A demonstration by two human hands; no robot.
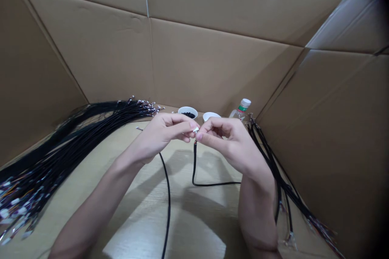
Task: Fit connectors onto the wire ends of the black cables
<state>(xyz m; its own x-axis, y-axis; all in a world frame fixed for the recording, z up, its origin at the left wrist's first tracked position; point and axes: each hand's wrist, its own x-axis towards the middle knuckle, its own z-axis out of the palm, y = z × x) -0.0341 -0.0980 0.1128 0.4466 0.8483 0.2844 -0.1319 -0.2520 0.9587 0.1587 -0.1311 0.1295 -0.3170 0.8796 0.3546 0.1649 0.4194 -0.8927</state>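
A small white plug connector (196, 129) is pinched between the thumb and fingers of my left hand (164, 132). My right hand (227, 141) is closed beside it, thumb and forefinger gripping the thin wire end just below the connector. From there a black cable (193, 170) hangs down and bends right along the table, passing behind my right forearm. The two hands nearly touch, held above the table. Whether the wires sit inside the connector is too small to tell.
On the left lies a thick bundle of black cables (82, 145) with white plugs. Several more cables (282, 182) lie at the right. A bowl of small black parts (188, 109), a white bowl (211, 115) and a bottle (242, 109) stand behind my hands. Cardboard walls (225, 64) enclose the table.
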